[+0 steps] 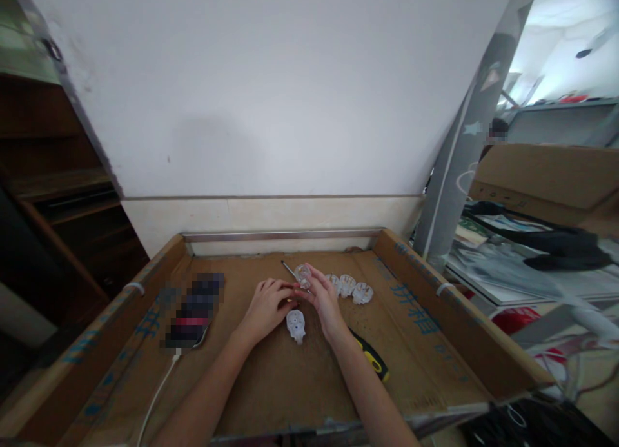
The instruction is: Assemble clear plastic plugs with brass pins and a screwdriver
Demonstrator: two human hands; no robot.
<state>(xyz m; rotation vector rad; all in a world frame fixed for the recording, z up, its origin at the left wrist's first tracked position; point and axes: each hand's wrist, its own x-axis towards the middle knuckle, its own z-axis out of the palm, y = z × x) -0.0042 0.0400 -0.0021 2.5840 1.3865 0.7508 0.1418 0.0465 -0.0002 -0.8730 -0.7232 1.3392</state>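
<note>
My right hand (323, 297) pinches a clear plastic plug housing (302, 274), held up over the cardboard. My left hand (271, 305) is beside it, fingers curled together near the housing; whatever is in its fingertips is too small to make out. On the cardboard just below the hands lies a whitish translucent plug piece (295, 324). Several similar clear plug pieces (347, 285) form a row right of my right hand. A yellow and black handle (374, 360) lies partly under my right forearm. A thin dark rod (289, 268) shows behind the held housing.
The work surface is a cardboard-lined tray (251, 395) with raised sides. A phone (193, 315) with a white cable (159, 382) lies at the left. A white wall (290, 99) rises behind. Shelves (58, 157) stand left; a cardboard box (546, 176) and clutter sit right.
</note>
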